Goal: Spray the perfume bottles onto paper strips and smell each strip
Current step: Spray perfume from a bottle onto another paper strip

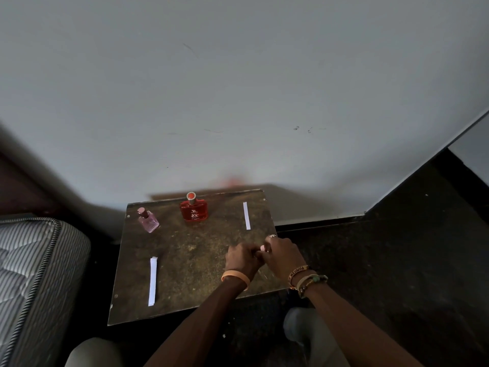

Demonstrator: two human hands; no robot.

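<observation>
A red perfume bottle stands upright at the back of the small brown table. To its left a smaller pink perfume bottle leans slightly. One white paper strip lies at the back right, another paper strip at the front left. My left hand and my right hand meet over the table's right side, fingers curled and touching each other. Whether anything sits between the fingers is hidden.
A striped mattress edge lies to the left of the table. A grey wall rises directly behind it. Dark floor spreads to the right. My knees are below the table's front edge.
</observation>
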